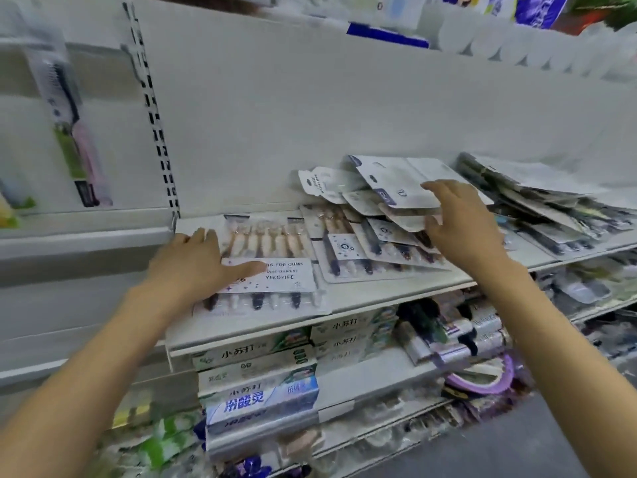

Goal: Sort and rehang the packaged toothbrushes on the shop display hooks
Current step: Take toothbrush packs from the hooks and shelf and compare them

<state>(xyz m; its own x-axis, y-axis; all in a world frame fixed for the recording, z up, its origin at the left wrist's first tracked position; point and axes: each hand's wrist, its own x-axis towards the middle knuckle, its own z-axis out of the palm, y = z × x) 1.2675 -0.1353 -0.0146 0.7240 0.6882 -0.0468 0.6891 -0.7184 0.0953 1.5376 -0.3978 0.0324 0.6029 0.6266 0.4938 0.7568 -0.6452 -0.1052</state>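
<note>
A wide blister pack of several toothbrushes lies flat at the left of a white shelf. My left hand rests on its left side, fingers straight and thumb across the printed card. To the right is a loose heap of toothbrush packs, with a second heap further right. My right hand is at the top of the middle heap, fingers over a white-carded pack and thumb under its edge.
The white back panel above the shelf is bare, with a slotted upright at its left. A packaged toothbrush hangs in the bay to the left. Toothpaste boxes fill the shelves below.
</note>
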